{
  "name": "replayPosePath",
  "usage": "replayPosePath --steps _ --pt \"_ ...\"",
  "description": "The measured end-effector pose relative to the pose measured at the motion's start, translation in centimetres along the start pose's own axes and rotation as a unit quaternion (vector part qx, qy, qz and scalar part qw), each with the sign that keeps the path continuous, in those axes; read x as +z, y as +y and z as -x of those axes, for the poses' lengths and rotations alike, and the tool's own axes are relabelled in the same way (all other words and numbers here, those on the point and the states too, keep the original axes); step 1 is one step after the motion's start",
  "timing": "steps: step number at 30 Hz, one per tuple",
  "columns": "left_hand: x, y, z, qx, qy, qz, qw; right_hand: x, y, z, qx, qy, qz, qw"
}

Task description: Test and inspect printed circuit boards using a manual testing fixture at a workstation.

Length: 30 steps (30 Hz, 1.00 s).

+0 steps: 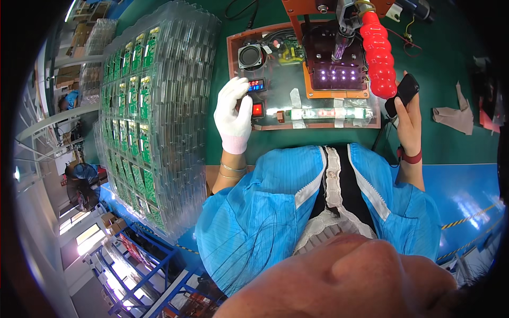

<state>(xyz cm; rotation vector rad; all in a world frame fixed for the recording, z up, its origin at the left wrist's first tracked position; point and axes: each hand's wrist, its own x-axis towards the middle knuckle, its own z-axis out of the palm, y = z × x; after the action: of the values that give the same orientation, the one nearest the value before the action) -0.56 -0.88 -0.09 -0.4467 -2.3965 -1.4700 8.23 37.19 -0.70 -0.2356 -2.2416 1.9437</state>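
My left hand [233, 115], in a white glove, lies at the left side of a flat test box. Its fingers are stretched out with the thumb apart, and it holds nothing I can see. The hand is beside a small digital meter [256, 85] with red and blue digits and a red-lit switch [257, 110]. My bare right hand [409, 124] grips a black phone-like device [407, 92] at the box's right side. Just above that device hangs the red ribbed handle [378, 55] of a lever press. Under the press is a dark plate [339, 75] with rows of lit white dots.
Tall stacked clear plastic trays [183, 106] with green circuit boards [144, 95] stand on the left. A round speaker [250, 55] sits in the test box, and a taped clear strip [331, 114] crosses its front. Beige cloth scraps [456, 112] lie on the green table at right.
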Motion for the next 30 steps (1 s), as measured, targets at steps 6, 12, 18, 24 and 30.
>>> replayPosePath --steps 6,12,18,24,30 --pt "0.0 0.0 0.0 0.010 -0.002 -0.009 1.000 0.1 0.5 0.0 -0.003 0.007 -0.009 1.000" --pt "0.0 0.5 -0.1 0.042 0.004 -0.041 0.998 -0.9 -1.3 0.2 0.055 -0.043 -0.254 0.965" --pt "1.4 2.2 0.2 0.174 -0.049 -0.109 0.977 1.9 -4.0 2.5 -0.180 -0.164 0.173 0.954" --pt "1.8 2.9 0.6 0.210 -0.085 -0.114 0.967 4.1 -4.1 1.8 -0.313 -0.173 0.296 0.886" --pt "2.2 3.2 0.5 0.224 -0.101 -0.122 0.962 4.4 -5.0 2.5 -0.330 -0.196 0.410 0.827"
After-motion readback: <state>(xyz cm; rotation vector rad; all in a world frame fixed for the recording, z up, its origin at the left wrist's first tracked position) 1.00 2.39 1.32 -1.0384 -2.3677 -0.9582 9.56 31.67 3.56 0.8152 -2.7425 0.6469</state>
